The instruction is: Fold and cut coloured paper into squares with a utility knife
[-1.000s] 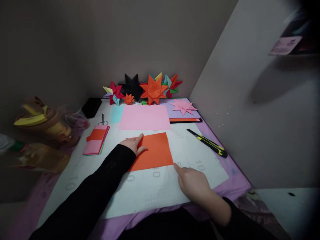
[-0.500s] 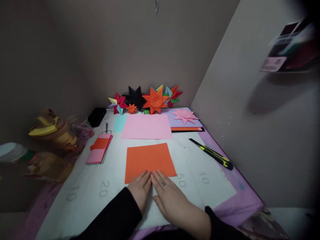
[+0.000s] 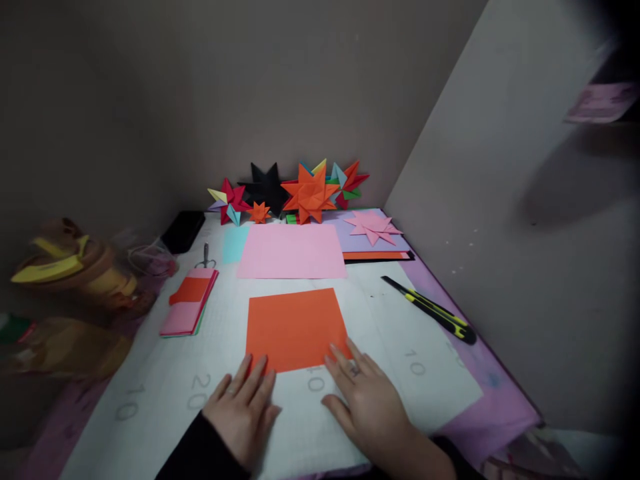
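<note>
An orange sheet of paper (image 3: 297, 328) lies flat on the white mat in front of me, its near edge toward my body. The fingertips of my left hand (image 3: 246, 404) rest at its near left corner, the fingers stretched out. At the near right corner my right hand (image 3: 367, 399) touches the paper, its fingers spread and a ring on one of them. Neither hand grips anything. Beyond the orange sheet lies a larger pink sheet (image 3: 293, 251), partly over a light blue one (image 3: 235, 245).
A utility knife (image 3: 433, 312) lies to the right. On the left are a stack of coloured paper strips (image 3: 186, 313), scissors (image 3: 205, 256) and a black phone (image 3: 183, 231). Folded paper stars (image 3: 310, 193) stand along the back wall; a pink star (image 3: 373, 227) rests on a lilac sheet (image 3: 345, 235).
My hands have moved apart from the middle of the orange sheet's near edge, the left toward the left corner, the right toward the right corner. The view has shifted slightly.
</note>
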Tool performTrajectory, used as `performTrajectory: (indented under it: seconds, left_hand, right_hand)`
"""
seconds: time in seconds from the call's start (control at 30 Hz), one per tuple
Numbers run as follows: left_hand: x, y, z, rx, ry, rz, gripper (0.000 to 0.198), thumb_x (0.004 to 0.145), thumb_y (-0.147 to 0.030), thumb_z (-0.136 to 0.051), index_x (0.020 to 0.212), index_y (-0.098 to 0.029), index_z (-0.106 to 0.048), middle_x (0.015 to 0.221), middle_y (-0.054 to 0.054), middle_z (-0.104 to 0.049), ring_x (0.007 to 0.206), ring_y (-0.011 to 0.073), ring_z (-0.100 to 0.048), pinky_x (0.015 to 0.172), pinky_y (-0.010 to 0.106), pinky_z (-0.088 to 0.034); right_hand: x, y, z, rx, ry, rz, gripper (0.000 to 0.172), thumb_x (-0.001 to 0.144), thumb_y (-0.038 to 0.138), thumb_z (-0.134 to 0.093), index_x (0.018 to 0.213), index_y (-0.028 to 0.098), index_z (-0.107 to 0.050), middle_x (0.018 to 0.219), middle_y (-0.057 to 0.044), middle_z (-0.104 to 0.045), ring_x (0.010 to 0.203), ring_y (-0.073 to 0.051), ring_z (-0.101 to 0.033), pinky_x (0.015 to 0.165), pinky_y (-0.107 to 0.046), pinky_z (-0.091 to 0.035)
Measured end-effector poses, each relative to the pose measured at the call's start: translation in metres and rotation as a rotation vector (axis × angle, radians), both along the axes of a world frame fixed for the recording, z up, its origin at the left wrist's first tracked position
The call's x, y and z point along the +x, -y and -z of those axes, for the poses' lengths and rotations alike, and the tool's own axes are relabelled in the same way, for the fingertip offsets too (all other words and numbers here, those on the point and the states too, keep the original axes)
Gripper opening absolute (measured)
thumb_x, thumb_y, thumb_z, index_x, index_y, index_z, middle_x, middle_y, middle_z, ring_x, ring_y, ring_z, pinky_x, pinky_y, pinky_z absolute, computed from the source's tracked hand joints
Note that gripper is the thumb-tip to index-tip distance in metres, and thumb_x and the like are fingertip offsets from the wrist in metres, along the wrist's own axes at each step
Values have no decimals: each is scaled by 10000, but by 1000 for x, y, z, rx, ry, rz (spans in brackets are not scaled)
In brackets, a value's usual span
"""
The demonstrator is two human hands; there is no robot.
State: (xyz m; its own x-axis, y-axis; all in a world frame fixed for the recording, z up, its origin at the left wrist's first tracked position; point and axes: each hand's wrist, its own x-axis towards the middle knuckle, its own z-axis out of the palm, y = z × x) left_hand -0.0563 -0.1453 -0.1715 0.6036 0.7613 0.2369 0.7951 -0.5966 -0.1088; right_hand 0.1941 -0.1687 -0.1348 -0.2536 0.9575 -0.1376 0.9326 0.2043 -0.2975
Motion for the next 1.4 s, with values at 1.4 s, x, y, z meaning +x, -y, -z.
performTrajectory:
  seconds: [1.4]
  left_hand:
    - [-31, -17, 0, -132, -39, -91, 709, 789, -471, -455, 1393, -115, -351, 1460, 104, -306, 1350, 263, -275, 1047, 444, -279]
  right_hand:
    - [-59, -44, -3, -111, -109, -379, 893, 821, 614, -440, 1462, 126, -55, 1522, -102, 8, 1392, -292, 46, 1126, -475, -63]
